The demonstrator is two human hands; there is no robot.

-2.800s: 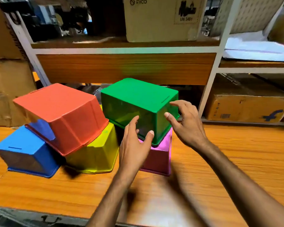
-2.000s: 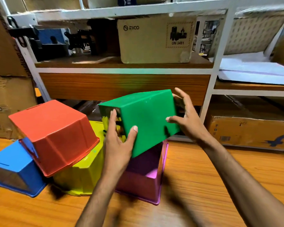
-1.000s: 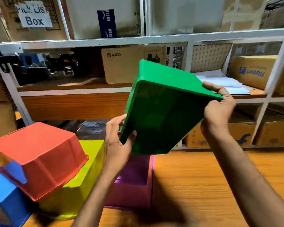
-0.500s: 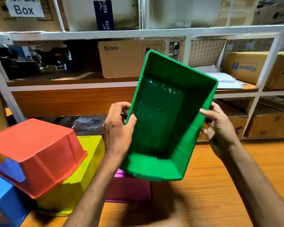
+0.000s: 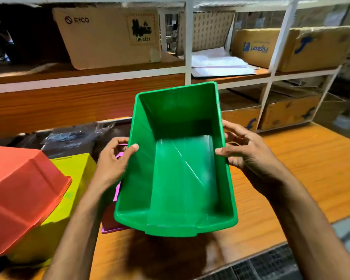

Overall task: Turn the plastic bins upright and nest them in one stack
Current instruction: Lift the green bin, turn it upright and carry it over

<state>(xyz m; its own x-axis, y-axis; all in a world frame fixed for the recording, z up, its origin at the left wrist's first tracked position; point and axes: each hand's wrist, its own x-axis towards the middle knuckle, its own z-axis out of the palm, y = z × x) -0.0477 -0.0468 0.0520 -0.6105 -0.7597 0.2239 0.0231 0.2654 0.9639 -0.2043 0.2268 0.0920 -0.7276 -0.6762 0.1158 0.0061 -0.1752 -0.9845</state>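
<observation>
The green bin point(image 5: 176, 178) is held in the air above the table with its open side up and facing me. My left hand point(image 5: 113, 162) grips its left rim, thumb inside. My right hand point(image 5: 245, 154) grips the right rim the same way. An upside-down red bin point(image 5: 22, 190) leans at the left on an upside-down yellow bin point(image 5: 69, 201). A purple bin point(image 5: 112, 225) shows only as a sliver under the green one and behind my left forearm.
The wooden table point(image 5: 301, 178) stretches to the right, with its front edge near the lower right. Behind stands a white shelf frame point(image 5: 188, 45) with cardboard boxes point(image 5: 109, 35) and papers point(image 5: 216, 61). Dark plastic wrap point(image 5: 69, 138) lies behind the bins.
Both hands lifted the green bin off the pile and turned it over from bottom-up to open side up. It has since come down lower and closer to level.
</observation>
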